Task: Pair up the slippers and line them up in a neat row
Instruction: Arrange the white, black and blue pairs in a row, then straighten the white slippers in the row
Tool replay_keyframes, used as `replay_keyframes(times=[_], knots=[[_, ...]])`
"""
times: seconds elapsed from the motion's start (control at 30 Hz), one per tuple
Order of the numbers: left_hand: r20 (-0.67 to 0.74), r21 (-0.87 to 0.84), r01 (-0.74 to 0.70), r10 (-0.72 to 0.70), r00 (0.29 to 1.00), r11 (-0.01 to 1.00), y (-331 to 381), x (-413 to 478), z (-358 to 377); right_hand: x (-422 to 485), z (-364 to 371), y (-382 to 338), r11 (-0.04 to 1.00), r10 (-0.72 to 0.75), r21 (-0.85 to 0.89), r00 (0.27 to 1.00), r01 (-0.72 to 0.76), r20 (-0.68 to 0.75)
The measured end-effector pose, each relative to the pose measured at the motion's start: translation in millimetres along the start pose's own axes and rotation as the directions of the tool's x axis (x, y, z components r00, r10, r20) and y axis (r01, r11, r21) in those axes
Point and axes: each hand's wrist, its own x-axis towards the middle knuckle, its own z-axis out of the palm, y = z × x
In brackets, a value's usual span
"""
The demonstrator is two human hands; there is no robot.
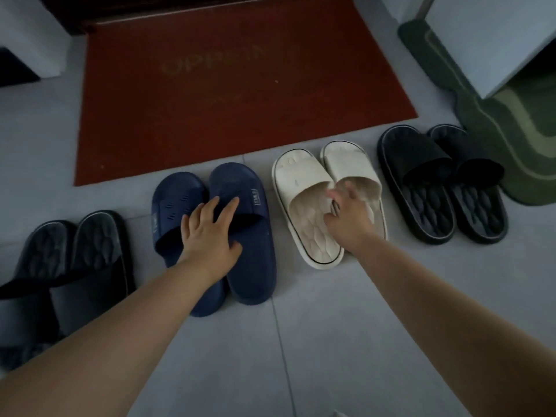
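Four slipper pairs lie in a rough row on the grey tiled floor (331,326). My left hand (210,233) rests with spread fingers across the straps of the navy blue pair (255,266), touching both slippers. My right hand (349,215) is blurred at the cream white pair (301,182). Its fingers curl at the inner edge of the right white slipper (346,158), whose footbed it hides. A black pair (421,164) lies side by side at the right. A dark grey pair (96,245) lies at the far left, nearer to me, with its straps at my end.
A red doormat (240,85) lies just behind the navy and white pairs. A green rug (511,139) touches the black pair at the right, under a white cabinet (496,40). Another white panel (33,34) stands at the back left.
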Motion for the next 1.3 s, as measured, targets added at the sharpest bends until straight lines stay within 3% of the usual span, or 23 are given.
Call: replay_keyframes(times=[0.07,0.13,0.2,0.27,0.3,0.4,0.43,0.5,0.57,0.63,0.77,0.93,1.03,1.1,1.2,1.3], knots=[[-0.004,0.015,0.011,-0.011,1.0,1.0,-4.5,-13.4,-10.9,-13.5,2.1,-17.6,0.982,0.105,0.174,0.982,-0.077,-0.158],[0.035,0.089,-0.007,0.004,0.999,0.996,-17.1,-33.3,-25.8,-24.7,8.0,-46.5,0.968,0.059,0.249,0.976,-0.004,-0.21],[0.115,0.166,-0.018,-0.001,0.993,0.986,-37.6,-55.6,-44.6,-32.3,16.9,-83.7,0.959,-0.103,0.243,0.98,0.143,-0.171],[0.186,0.225,-0.005,-0.038,0.982,0.974,-66.9,-72.3,-65.5,-38.6,28.3,-130.2,0.921,-0.285,0.291,0.957,0.258,0.056],[0.217,0.253,0.001,-0.058,0.974,0.968,-85.0,-79.7,-74.0,-43.5,35.9,-155.1,0.907,-0.378,0.288,0.894,0.306,0.24],[0.266,0.379,-0.015,-0.093,0.959,0.925,-146.5,-95.0,-91.3,-61.4,66.9,-221.3,0.808,-0.487,0.123,0.535,0.576,0.691],[0.253,0.415,-0.006,-0.109,0.961,0.91,-170.8,-95.4,-94.9,-65.8,81.0,-237.9,0.734,-0.464,0.047,0.449,0.678,0.764],[0.228,0.467,0.041,-0.165,0.96,0.883,-222.2,-92.6,-101.1,-75.8,114.9,-265.3,0.529,-0.402,-0.125,0.377,0.84,0.834],[0.231,0.472,0.08,-0.211,0.95,0.878,-271.9,-90.4,-107.4,-88.6,154.6,-286.9,0.366,-0.317,-0.291,0.412,0.884,0.854],[0.291,0.421,0.052,-0.189,0.938,0.905,-312.9,-89.2,-113.5,-99.5,195.6,-298.7,0.345,-0.233,-0.4,0.49,0.849,0.84],[0.467,0.254,-0.056,-0.071,0.881,0.966,-364.8,-84.0,-130.3,-120.6,260.4,-306.8,0.623,-0.044,-0.452,0.605,0.638,0.795],[0.49,0.16,-0.219,0.115,0.864,0.963,-383.8,-60.9,-138.3,-141.6,280.7,-322.3,0.737,-0.1,-0.429,0.712,0.522,0.695],[0.511,0.002,-0.225,0.192,0.838,0.974,-380.1,-51.0,-138.1,-150.5,272.7,-329.4,0.755,-0.106,-0.451,0.768,0.476,0.632],[0.476,-0.146,-0.201,0.247,0.844,0.969,-374.0,-48.8,-140.2,-159.0,264.2,-332.6,0.807,-0.111,-0.432,0.821,0.403,0.56],[0.272,-0.32,-0.239,0.331,0.904,0.917,-366.7,-48.5,-142.9,-168.6,251.9,-338.0,0.913,-0.12,-0.314,0.908,0.26,0.401],[0.063,-0.207,-0.33,0.349,0.935,0.921,-368.5,-42.0,-144.5,-174.5,246.8,-345.2,0.994,-0.092,-0.036,0.98,0.1,0.178]])
